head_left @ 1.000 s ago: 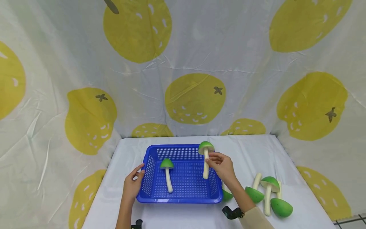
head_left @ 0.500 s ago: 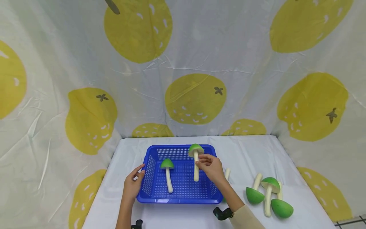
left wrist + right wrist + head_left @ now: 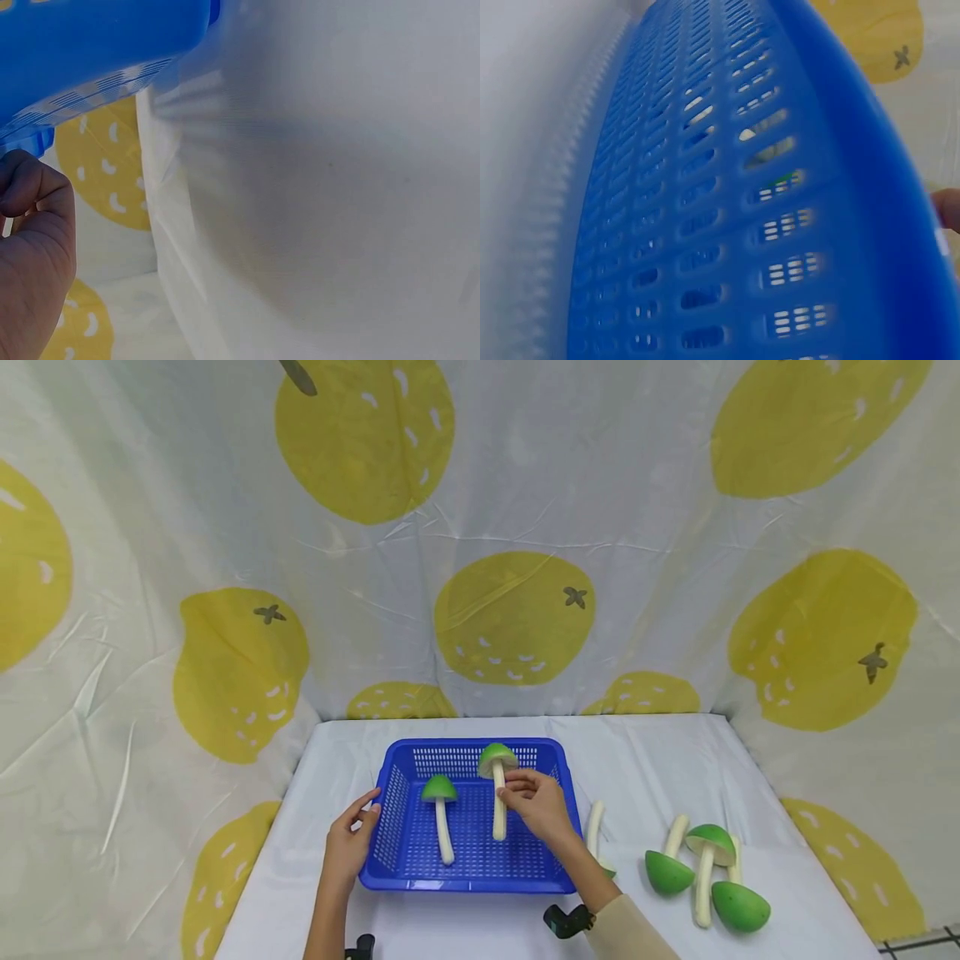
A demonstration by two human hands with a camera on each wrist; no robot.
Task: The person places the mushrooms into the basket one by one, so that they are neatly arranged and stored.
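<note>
Lemon-print cloth [image 3: 367, 593] backs the worktop [image 3: 637, 768]. Over the blue basket [image 3: 468, 886], the right hand [image 3: 542, 803] pinches a green-capped mushroom [image 3: 498, 777] to its left, cap far, stem end near; the left hand [image 3: 349, 842] grasps the basket.

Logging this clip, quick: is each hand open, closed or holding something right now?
Left hand: holding the blue basket by its rim.
Right hand: holding a green-capped mushroom by its stem.

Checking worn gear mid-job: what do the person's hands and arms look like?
Left hand and right hand: ungloved. A beige sleeve covers part of the right forearm, with a rounded black device at its cuff; another black device shows by the left forearm.
</note>
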